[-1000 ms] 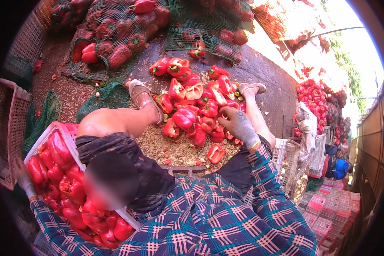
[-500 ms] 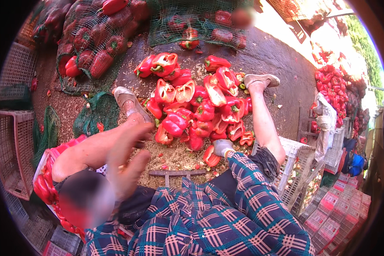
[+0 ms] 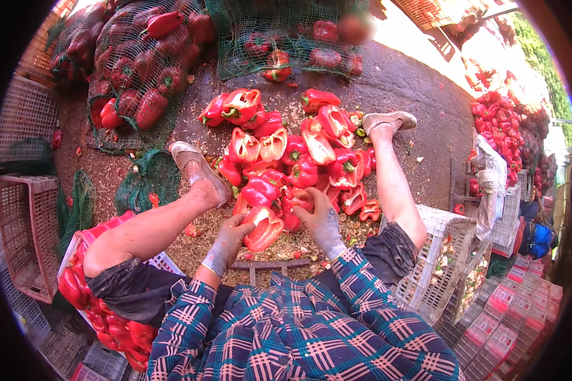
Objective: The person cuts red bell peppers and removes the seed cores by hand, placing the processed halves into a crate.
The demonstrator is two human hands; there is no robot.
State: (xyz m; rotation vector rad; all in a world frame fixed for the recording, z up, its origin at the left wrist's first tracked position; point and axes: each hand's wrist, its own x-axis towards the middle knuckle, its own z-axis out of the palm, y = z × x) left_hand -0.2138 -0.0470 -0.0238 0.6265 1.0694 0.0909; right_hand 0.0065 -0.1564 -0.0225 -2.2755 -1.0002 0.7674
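Red bell peppers, many cut open, lie heaped on the ground between my feet. My left hand [image 3: 225, 244], in a greyish glove, has its fingers pinched on the left edge of a halved bell pepper [image 3: 264, 230], its pale inside facing up. On the right, my right hand [image 3: 324, 227], also gloved, has its fingers bent round a red bell pepper [image 3: 290, 214] at the near side of the heap; its fingertips are partly hidden. Behind these, an uncut-looking bell pepper [image 3: 259, 190] and an opened bell pepper [image 3: 273, 146] rest in the heap.
At my left leg stands a crate of pepper pieces [image 3: 102, 311]. A white plastic crate [image 3: 435, 254] is by my right knee. Green net sacks of peppers [image 3: 140, 70] lie at the far left. Seeds cover the ground around a metal bar [image 3: 270, 264] before me.
My left hand came down from a blurred, raised position at the left to the halved pepper. My right hand moved slightly left onto a pepper. The half beside my right hand is gone from there.
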